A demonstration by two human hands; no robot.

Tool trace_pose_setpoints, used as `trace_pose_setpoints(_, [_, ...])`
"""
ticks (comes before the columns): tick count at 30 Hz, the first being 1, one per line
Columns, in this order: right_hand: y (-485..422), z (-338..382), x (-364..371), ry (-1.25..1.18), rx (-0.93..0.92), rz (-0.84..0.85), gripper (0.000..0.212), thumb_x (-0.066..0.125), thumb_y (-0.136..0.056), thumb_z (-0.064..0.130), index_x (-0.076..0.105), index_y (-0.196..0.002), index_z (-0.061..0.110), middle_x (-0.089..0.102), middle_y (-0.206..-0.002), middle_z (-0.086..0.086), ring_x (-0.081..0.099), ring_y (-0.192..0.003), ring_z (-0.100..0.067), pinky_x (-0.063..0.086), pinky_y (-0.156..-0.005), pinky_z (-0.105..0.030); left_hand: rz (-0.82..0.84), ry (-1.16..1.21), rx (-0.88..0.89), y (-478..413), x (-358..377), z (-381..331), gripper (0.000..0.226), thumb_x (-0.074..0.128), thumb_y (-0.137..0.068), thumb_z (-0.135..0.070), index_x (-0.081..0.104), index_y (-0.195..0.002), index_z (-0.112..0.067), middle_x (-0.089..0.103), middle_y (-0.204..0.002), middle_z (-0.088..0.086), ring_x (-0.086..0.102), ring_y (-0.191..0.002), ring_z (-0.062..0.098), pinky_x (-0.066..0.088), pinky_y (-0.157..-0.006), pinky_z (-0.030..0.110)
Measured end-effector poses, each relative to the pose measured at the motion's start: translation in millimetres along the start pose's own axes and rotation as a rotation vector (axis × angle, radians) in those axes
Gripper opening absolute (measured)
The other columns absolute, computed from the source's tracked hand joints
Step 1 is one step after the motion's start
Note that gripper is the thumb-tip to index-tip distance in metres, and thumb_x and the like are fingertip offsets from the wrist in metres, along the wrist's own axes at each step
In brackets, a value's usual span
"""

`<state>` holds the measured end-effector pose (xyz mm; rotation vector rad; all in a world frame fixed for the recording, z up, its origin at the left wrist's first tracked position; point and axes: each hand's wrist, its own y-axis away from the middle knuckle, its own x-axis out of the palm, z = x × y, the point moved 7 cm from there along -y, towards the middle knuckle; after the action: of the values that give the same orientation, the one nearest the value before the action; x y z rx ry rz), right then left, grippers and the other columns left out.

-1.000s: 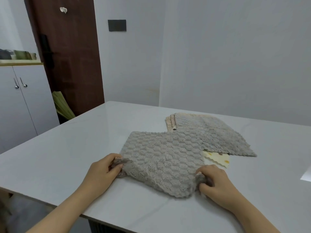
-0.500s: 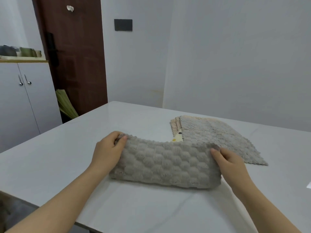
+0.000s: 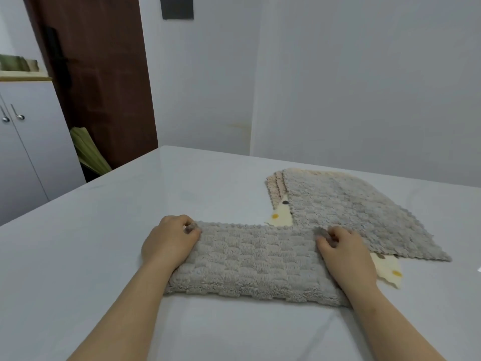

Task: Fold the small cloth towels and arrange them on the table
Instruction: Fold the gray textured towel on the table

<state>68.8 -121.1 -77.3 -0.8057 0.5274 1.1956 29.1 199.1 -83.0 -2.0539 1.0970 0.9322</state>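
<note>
On the white tabletop (image 3: 104, 256), toward its near edge, lies a folded grey towel (image 3: 255, 261), doubled over with the fold facing the person and the scalloped edges on the far side. The left hand (image 3: 170, 239) grips its far left corner, fingers curled onto the cloth. The right hand (image 3: 343, 250) grips the far right corner the same way, so both hands are clamped on the towel, one at each end. Just behind on the right sits a pile of towels (image 3: 351, 212), grey on top, with peach edges and a cream spotted cloth (image 3: 282, 216) showing beneath. The folded towel's far right corner touches that pile.
</note>
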Motion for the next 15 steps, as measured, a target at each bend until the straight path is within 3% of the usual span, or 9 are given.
trace_pose_setpoints(3, [-3, -2, 6, 0.055, 0.014, 0.037, 0.032, 0.050, -0.088, 0.031, 0.053, -0.119, 0.023, 0.055, -0.120, -0.007, 0.050, -0.108, -0.024, 0.033, -0.068, -0.030, 0.030, -0.052, 0.047, 0, 5, -2, 0.020, 0.047, -0.091, -0.034, 0.062, -0.099, -0.024, 0.062, -0.108, 0.000, 0.047, -0.110, 0.027, 0.042, -0.078, 0.032])
trace_pose_setpoints(6, [-3, 2, 5, 0.083, 0.000, 0.053, 0.038, 0.051, -0.088, 0.033, 0.048, -0.126, 0.027, 0.057, -0.120, -0.005, 0.053, -0.109, -0.025, 0.035, -0.069, -0.029, 0.053, 0.055, 0.034, 0, 5, -1, 0.007, 0.053, -0.088, -0.033, 0.060, -0.086, -0.032, 0.063, -0.089, -0.004, 0.047, -0.110, 0.025, 0.044, -0.085, 0.035])
trace_pose_setpoints(9, [-2, 4, 0, -0.059, -0.038, 0.045, 0.020, 0.056, -0.086, 0.025, 0.058, -0.106, 0.029, 0.063, -0.103, 0.000, 0.058, -0.098, -0.023, 0.038, -0.066, -0.030, 0.058, 0.172, 0.041, 4, 2, -2, 0.020, 0.061, -0.083, -0.030, 0.052, -0.068, -0.039, 0.063, -0.082, -0.009, 0.055, -0.099, 0.022, 0.046, -0.084, 0.035])
trace_pose_setpoints(11, [0, 7, -1, -0.148, -0.075, 0.063, 0.010, 0.060, -0.085, 0.021, 0.059, -0.087, 0.031, 0.064, -0.091, 0.003, 0.058, -0.088, -0.018, 0.039, -0.062, -0.029, 0.034, 0.202, 0.059, 9, -2, -7, 0.020, 0.063, -0.083, -0.026, 0.053, -0.069, -0.037, 0.061, -0.080, -0.010, 0.057, -0.090, 0.018, 0.045, -0.075, 0.029])
trace_pose_setpoints(13, [4, 9, -3, -0.226, -0.097, 0.068, 0.009, 0.063, -0.084, 0.020, 0.060, -0.082, 0.029, 0.064, -0.086, 0.005, 0.056, -0.083, -0.015, 0.038, -0.060, -0.025, -0.036, 0.303, 0.072, 16, -8, -12, 0.019, 0.066, -0.082, -0.022, 0.056, -0.069, -0.032, 0.059, -0.075, -0.015, 0.055, -0.078, 0.010, 0.039, -0.062, 0.019])
trace_pose_setpoints(15, [7, 11, -6, -0.300, -0.108, 0.056, 0.009, 0.063, -0.085, 0.019, 0.063, -0.078, 0.025, 0.065, -0.079, 0.005, 0.056, -0.077, -0.011, 0.037, -0.059, -0.020, -0.089, 0.482, 0.048, 20, -13, -12, 0.014, 0.067, -0.080, -0.017, 0.061, -0.070, -0.025, 0.061, -0.073, -0.013, 0.054, -0.072, 0.002, 0.036, -0.059, 0.014])
